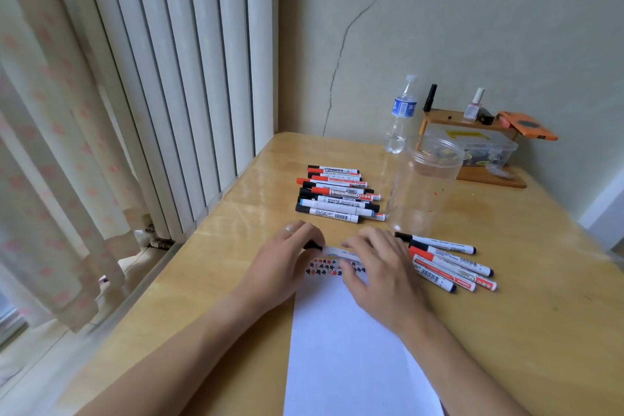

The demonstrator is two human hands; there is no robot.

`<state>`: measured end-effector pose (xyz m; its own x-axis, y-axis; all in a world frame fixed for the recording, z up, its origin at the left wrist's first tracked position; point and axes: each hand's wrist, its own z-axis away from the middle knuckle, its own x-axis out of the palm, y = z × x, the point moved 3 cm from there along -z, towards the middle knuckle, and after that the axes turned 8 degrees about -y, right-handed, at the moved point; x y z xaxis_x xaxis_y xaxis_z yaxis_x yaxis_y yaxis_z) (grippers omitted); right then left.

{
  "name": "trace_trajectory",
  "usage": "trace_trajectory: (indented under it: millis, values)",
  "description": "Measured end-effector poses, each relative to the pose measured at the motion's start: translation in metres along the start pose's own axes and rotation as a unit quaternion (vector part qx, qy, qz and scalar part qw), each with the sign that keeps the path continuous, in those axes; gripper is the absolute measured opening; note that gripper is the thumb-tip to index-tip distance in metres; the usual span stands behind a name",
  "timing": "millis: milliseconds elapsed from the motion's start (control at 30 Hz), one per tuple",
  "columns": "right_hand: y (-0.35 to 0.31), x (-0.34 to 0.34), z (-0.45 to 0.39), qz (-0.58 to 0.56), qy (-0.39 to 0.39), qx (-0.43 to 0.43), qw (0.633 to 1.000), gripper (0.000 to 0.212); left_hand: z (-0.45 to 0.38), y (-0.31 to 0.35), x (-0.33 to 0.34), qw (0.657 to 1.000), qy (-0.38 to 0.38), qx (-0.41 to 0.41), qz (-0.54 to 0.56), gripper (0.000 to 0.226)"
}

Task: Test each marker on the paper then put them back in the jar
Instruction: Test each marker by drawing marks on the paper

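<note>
Soft daylight entered from the left, through the curtain (50,152) and past the radiator (175,78). Scene was evenly bright, no hard shadows. Pale glare streaked the glossy table (236,263) along its left edge and far side near the markers (337,194). The paper (344,348) read bluish-white, nearly blown out. Wide-angle bending was strong at the left edge; radiator fins fanned outward. The marker (334,251) held between both hands was motion-blurred. Curtain and near left corner were soft. The jar (423,186) showed faint reflections.
</note>
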<state>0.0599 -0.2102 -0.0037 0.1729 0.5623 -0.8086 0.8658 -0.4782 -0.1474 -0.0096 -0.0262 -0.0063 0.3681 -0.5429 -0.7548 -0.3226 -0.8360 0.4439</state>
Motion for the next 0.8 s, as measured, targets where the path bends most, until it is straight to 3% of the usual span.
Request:
trace_trajectory:
  millis: [100,233,367,433,800]
  values:
    - [-0.005,0.007,0.003,-0.007,-0.029,-0.008,1.000,0.014,0.000,0.012,0.007,0.998,-0.025,0.031,0.054,0.017]
    - [-0.005,0.009,0.006,0.050,-0.014,-0.014,0.999,0.026,0.001,0.011,0.015,0.996,-0.055,0.047,0.057,0.004]
    - [-0.006,0.009,0.007,0.057,-0.029,-0.018,0.998,0.025,0.000,0.005,0.023,0.995,-0.085,0.044,0.017,0.030]
    - [-0.007,0.009,0.008,0.037,-0.051,-0.010,0.998,0.024,-0.001,0.003,0.023,0.995,-0.095,0.033,0.019,0.030]
    - [-0.016,0.007,0.005,0.054,-0.036,0.007,0.998,0.022,-0.002,0.001,0.023,0.997,-0.053,0.053,0.018,0.029]
